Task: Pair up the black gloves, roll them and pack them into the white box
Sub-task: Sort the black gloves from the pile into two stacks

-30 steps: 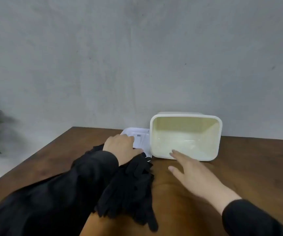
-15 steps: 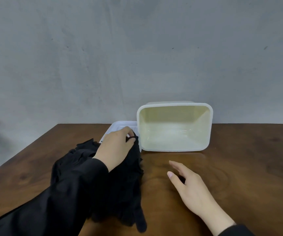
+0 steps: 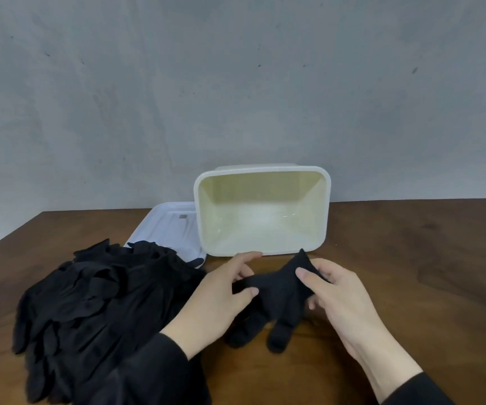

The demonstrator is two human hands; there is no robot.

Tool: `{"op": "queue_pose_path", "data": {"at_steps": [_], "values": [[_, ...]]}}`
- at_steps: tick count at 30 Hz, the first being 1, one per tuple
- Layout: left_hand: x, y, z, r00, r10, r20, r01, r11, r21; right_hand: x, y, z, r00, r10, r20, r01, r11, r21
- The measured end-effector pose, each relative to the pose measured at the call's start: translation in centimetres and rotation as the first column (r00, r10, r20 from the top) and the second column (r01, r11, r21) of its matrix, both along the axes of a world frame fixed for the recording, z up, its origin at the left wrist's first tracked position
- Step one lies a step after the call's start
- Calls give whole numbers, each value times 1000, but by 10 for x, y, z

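Both hands hold one black glove (image 3: 276, 293) at frame centre, just off table. Left hand (image 3: 218, 299) pinches cuff side, right hand (image 3: 338, 299) pinches opposite edge; glove fingers hang toward 6 o'clock. Glove pile (image 3: 98, 305) at 9 o'clock. White box (image 3: 262, 173) at 12 o'clock, seemingly tipped toward camera. White lid (image 3: 168, 229) at 11 o'clock, partly under pile. Wooden table (image 3: 411, 258) beneath.

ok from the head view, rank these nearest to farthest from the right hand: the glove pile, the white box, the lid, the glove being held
1. Held glove: gripped in the right hand itself, the left hand holding its other side.
2. White box: just beyond the hand, empty.
3. Lid: left of the box.
4. Glove pile: far left, overlapping the lid's near edge.
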State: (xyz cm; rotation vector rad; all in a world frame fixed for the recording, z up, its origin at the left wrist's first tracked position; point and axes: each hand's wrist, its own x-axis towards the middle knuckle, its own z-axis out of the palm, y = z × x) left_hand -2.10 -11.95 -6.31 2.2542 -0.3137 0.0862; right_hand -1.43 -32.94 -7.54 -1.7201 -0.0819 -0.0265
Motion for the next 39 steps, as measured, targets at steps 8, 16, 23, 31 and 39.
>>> {"op": "queue_pose_path", "data": {"at_steps": [8,16,23,31,39], "values": [[28,18,14,897,152,416,-256,944,208,-9,26,34,768,132,626,93,945,-314],[-3,68,23,932,145,332,-318,767,558,-24,35,-36,793,597,122,-289,545,-787],[-10,93,12,994,82,70,-106,649,753,-21,36,-28,835,548,52,-321,561,-763],[-19,102,5,953,196,232,-294,790,538,-19,35,-32,859,504,88,-307,646,-699],[-21,93,20,870,388,306,-436,894,106,-20,35,-32,872,481,88,-312,685,-658]]}}
